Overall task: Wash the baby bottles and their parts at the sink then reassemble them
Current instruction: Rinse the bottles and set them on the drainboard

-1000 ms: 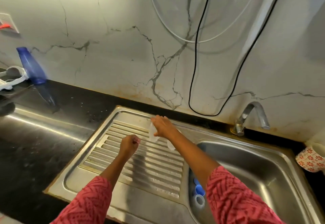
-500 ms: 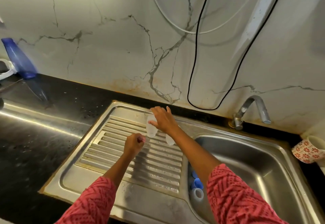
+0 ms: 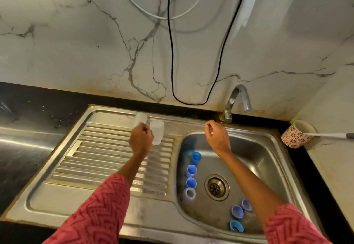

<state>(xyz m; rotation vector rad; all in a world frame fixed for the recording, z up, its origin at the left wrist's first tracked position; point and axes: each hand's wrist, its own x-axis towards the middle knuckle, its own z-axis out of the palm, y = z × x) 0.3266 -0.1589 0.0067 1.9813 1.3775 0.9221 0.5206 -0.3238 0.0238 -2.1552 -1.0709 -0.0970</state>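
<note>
Two translucent baby bottles stand upside down at the back of the steel drainboard (image 3: 99,157), one (image 3: 140,118) behind the other (image 3: 157,131). My left hand (image 3: 141,140) hovers just in front of them with its fingers curled under; what it holds, if anything, is hidden. My right hand (image 3: 216,138) hangs over the far edge of the sink basin (image 3: 254,159), loosely curled and holding nothing. Several blue caps and rings lie in the basin, some along its left wall (image 3: 191,171) and some at the front right (image 3: 237,211).
The tap (image 3: 238,98) stands at the back of the basin, just right of my right hand. A flower-patterned cup (image 3: 296,136) with a white brush handle (image 3: 325,135) sits on the right ledge. A black cable (image 3: 172,61) hangs down the marble wall. Black counter (image 3: 28,109) lies to the left.
My right hand has let go of the bottle on the drainboard and moved right over the basin. My left hand moved up toward the bottles. The view swung right and down.
</note>
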